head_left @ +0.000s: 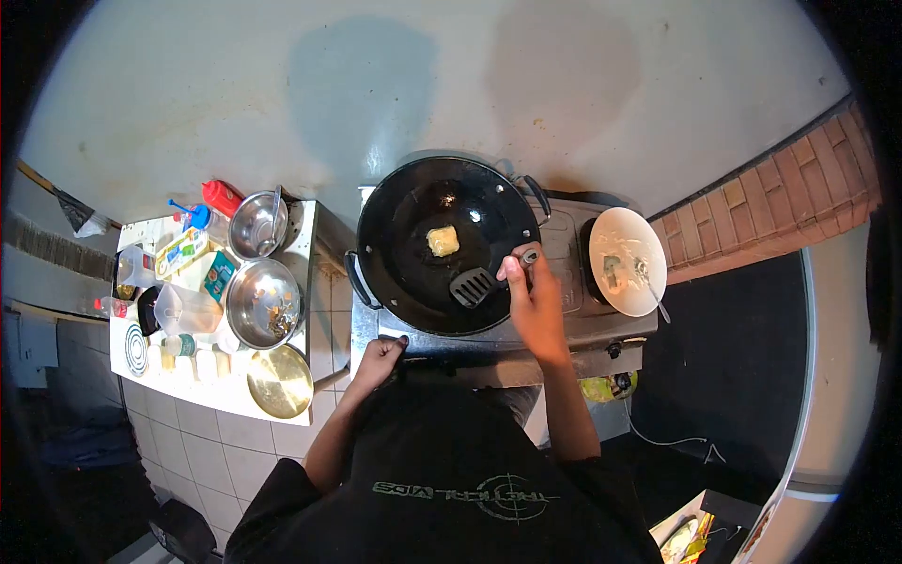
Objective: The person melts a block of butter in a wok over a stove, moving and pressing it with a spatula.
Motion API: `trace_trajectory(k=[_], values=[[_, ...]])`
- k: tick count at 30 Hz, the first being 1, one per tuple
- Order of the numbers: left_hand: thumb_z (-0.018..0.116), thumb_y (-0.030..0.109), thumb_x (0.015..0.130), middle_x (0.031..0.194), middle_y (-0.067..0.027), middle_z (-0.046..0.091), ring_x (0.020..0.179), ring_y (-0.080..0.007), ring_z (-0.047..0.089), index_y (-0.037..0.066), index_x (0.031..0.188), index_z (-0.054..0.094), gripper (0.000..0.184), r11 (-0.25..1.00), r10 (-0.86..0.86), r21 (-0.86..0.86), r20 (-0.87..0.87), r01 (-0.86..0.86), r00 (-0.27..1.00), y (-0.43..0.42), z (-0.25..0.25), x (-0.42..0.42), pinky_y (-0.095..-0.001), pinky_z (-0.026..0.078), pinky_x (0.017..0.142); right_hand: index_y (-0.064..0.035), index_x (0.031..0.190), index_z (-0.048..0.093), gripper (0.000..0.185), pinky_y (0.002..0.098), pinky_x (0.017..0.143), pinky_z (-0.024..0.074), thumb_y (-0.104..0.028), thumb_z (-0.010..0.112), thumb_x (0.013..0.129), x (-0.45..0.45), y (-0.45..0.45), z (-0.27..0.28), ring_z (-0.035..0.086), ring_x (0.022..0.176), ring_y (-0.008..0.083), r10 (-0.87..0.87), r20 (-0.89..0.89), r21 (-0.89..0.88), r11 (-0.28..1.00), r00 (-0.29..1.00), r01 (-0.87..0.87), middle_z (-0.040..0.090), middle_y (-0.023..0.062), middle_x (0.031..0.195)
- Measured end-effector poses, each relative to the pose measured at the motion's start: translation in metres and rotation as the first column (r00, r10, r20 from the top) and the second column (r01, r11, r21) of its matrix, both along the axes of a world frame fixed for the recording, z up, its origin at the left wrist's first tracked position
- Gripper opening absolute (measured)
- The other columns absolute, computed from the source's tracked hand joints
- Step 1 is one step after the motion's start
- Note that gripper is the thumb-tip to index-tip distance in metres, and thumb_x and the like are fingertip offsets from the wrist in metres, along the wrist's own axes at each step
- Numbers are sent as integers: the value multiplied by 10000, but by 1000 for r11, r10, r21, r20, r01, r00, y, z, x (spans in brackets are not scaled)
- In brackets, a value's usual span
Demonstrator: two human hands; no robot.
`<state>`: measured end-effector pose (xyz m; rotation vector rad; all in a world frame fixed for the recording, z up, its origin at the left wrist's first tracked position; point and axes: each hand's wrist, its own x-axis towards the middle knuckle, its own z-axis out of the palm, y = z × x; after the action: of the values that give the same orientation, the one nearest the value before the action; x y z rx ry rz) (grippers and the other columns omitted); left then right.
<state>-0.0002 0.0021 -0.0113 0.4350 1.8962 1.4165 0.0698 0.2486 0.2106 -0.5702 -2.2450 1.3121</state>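
A large black wok (404,216) with two side handles stands on the stove (564,230). In it lies a yellowish, butter-like piece (443,242), just above the centre. My right hand (535,299) is closed round the handle of a slotted spatula (472,287), whose dark head rests low in the wok, below and right of the piece without touching it. At the stove's front edge, below the wok's left handle, my left hand (381,362) is closed by a dark knob; whether its fingers grip the knob is too small to tell.
Right of the wok, a white bowl (628,261) with batter-like residue and a spoon sits on the stove. The left table (136,376) holds metal bowls (263,303), a golden lid (280,382), a red bottle (222,197), cartons and jars. A brick ledge (770,193) is at the right.
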Motion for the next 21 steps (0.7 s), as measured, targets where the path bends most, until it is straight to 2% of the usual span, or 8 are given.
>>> trace_trajectory(k=[3, 5, 7, 12, 14, 18, 20, 21], values=[[558, 311, 964, 484, 46, 293, 486, -73, 247, 56, 515, 301, 577, 1000, 4, -8, 2, -4, 1000, 0, -2, 2, -332, 222, 449, -19, 937, 492, 168, 316, 615, 452, -181, 519, 970, -4, -2, -4, 599, 662, 186, 3, 7, 5, 1000, 1000, -3, 605, 118, 728], [571, 315, 960, 505, 75, 283, 491, -57, 233, 98, 519, 287, 567, 999, 36, 30, -5, -36, 999, 1, 4, 4, -316, 189, 451, -18, 935, 492, 159, 314, 605, 447, -172, 520, 969, -7, -2, -8, 590, 649, 182, 7, -8, -7, 1000, 1000, -7, 601, 114, 724], [570, 318, 960, 510, 72, 279, 498, -60, 232, 94, 527, 282, 567, 1000, 27, 4, 21, -27, 999, 1, 6, 3, -318, 189, 455, -16, 935, 491, 140, 312, 593, 434, -149, 524, 963, -8, 0, -14, 568, 628, 178, 1, -133, -33, 999, 991, -6, 594, 112, 720], [570, 336, 958, 523, 66, 270, 513, -68, 225, 89, 544, 273, 566, 999, 13, -45, 9, -13, 1000, 1, 7, 2, -321, 188, 459, -20, 919, 488, 120, 293, 574, 413, -127, 526, 957, -8, 3, -7, 514, 583, 168, 20, -161, -18, 1000, 987, -23, 524, 83, 658], [567, 369, 953, 471, 45, 312, 462, -69, 261, 71, 493, 334, 596, 999, 38, -31, 13, -37, 999, 3, 17, 3, -319, 218, 436, -21, 914, 488, 118, 288, 571, 409, -124, 521, 960, -5, 4, -5, 499, 578, 169, 34, -24, 36, 999, 999, -33, 501, 74, 655], [566, 356, 956, 482, 43, 301, 477, -72, 255, 63, 511, 321, 587, 995, 12, -101, 50, -7, 999, 0, 17, 2, -318, 216, 446, -21, 917, 489, 122, 297, 568, 410, -129, 525, 959, -8, 3, -5, 502, 574, 175, 33, 6, 4, 999, 999, -33, 512, 80, 664], [568, 329, 957, 535, 71, 278, 536, -64, 236, 85, 556, 273, 555, 998, -13, -63, 58, 17, 998, -1, 15, 1, -315, 196, 471, -22, 921, 492, 127, 305, 562, 414, -136, 534, 957, -11, 4, -7, 517, 571, 175, 11, -118, -14, 1000, 993, -13, 526, 88, 663], [568, 329, 957, 535, 71, 278, 536, -64, 236, 85, 556, 273, 555, 997, -20, -67, 58, 23, 998, 1, 14, 0, -315, 196, 471, -22, 921, 492, 127, 305, 562, 414, -136, 534, 957, -11, 6, -7, 517, 571, 175, 4, -118, -18, 1000, 993, -6, 526, 88, 663]])
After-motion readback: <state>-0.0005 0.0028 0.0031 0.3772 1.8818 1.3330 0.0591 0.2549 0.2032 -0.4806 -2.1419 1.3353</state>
